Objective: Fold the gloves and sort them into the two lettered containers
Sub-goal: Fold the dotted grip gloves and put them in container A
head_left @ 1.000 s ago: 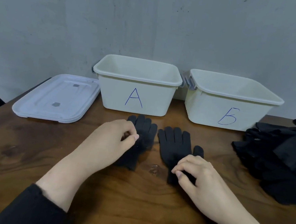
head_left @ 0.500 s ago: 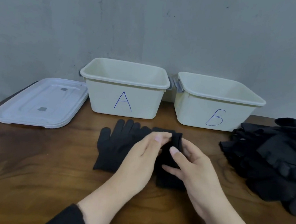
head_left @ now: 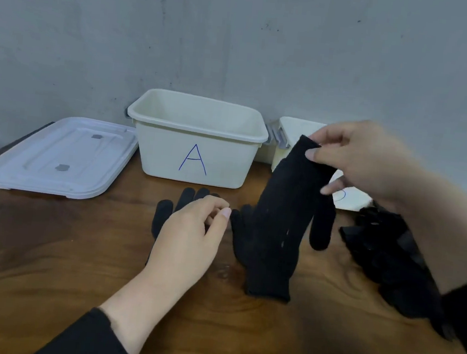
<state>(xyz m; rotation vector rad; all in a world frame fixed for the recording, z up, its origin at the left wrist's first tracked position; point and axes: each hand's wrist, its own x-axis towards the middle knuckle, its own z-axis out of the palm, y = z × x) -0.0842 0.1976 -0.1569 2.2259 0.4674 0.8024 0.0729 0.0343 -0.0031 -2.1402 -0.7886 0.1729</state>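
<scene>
While the right hand [head_left: 367,164] pinches one end of a black glove [head_left: 282,218] between thumb and fingers, the glove hangs from that grip with its long axis running steeply down and slightly toward the left, its lower end resting on the tabletop [head_left: 47,259]. The pinched end sits at the top, in front of the container marked B [head_left: 297,128]; which end of the glove that is I cannot tell for certain. One rounded finger or thumb of the glove dangles free on the right side, pointing down. The bulk of the glove therefore lies below and to the left of the grip.

A second glove [head_left: 166,213] lies flat on the tabletop, its fingers pointing away toward the container marked A [head_left: 195,141], just in front of that container. The left hand [head_left: 189,235] lies over this glove with its fingers loosely curled and thumb near the forefinger; whether its grip pinches the fabric I cannot tell.

A white lid [head_left: 57,157] lies flat to the left of container A. A heap of black gloves [head_left: 384,254] sits at the right.
</scene>
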